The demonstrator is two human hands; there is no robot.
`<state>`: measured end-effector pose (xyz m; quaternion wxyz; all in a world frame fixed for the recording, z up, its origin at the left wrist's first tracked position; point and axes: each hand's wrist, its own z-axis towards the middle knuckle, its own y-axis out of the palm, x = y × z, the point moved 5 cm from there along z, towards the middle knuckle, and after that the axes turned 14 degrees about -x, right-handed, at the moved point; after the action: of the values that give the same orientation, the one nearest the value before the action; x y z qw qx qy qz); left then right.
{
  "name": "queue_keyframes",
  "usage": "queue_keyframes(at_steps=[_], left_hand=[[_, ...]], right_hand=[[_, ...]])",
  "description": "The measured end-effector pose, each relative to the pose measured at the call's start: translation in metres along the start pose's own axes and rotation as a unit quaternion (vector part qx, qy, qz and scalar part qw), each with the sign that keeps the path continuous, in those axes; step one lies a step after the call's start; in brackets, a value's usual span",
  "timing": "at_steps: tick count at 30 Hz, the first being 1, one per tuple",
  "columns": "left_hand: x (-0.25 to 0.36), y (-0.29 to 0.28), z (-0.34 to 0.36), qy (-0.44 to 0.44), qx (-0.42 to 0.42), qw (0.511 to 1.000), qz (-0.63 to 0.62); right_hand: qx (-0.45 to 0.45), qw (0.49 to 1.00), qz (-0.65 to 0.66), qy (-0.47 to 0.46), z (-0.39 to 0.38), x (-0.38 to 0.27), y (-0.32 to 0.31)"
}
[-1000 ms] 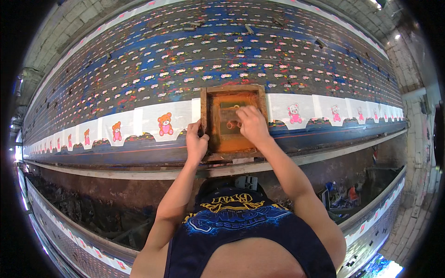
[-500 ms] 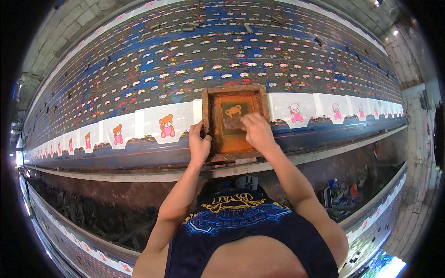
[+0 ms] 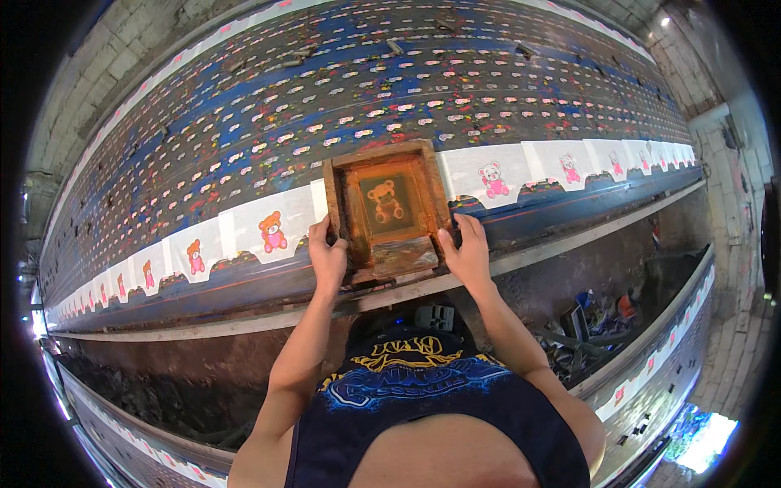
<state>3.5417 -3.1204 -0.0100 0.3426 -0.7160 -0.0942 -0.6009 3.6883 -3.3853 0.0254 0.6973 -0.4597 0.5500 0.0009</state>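
A wooden screen-printing frame stained orange-brown lies on the long printing table, over the row of white pieces. In its mesh shows a bear-shaped stencil. Along the frame's near inner side lies a flat, wet-looking piece, perhaps a squeegee. My left hand grips the frame's left side near the lower corner. On the opposite side, my right hand holds the right edge between thumb and fingers. Left of the frame, a white piece bears a brown bear with pink; to the right, another white piece has a bear without brown.
The long dark table carries many rows of small coloured prints and a few small dark blocks. A pale rail runs along its near edge. Behind me stands a second table. Clutter lies in the gap at right.
My right hand has moved from inside the frame to its right edge, uncovering the whole bear stencil. The flat piece now lies at the frame's near side. The view has turned slightly.
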Motion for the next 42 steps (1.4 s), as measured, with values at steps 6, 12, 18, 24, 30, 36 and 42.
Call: queue_keyframes(at_steps=[6, 12, 18, 24, 30, 36, 42], left_hand=[[0.042, 0.018, -0.004, 0.005, 0.01, 0.998, -0.064], [0.077, 0.115, 0.007, 0.023, 0.002, 0.998, -0.06], [0.092, 0.207, 0.012, 0.015, 0.014, 0.997, -0.071], [0.1, 0.233, 0.018, -0.007, 0.004, 1.0, -0.015], [0.101, 0.235, 0.019, -0.025, -0.011, 0.999, 0.023], [0.098, 0.233, 0.019, -0.028, -0.026, 0.999, 0.02], [0.097, 0.234, 0.021, -0.021, -0.029, 0.999, 0.0]], right_hand=[[0.008, 0.995, 0.089, 0.052, 0.001, 0.035, -0.024], [0.008, 0.996, 0.075, 0.042, 0.005, 0.09, -0.11], [-0.019, 0.994, 0.093, 0.056, 0.011, 0.147, -0.182], [-0.042, 0.995, 0.073, 0.047, 0.013, 0.181, -0.198], [-0.035, 0.997, 0.064, 0.022, 0.009, 0.189, -0.199], [-0.037, 0.986, -0.063, -0.15, -0.005, 0.134, -0.203], [-0.168, 0.934, -0.18, -0.258, -0.01, 0.097, -0.173]])
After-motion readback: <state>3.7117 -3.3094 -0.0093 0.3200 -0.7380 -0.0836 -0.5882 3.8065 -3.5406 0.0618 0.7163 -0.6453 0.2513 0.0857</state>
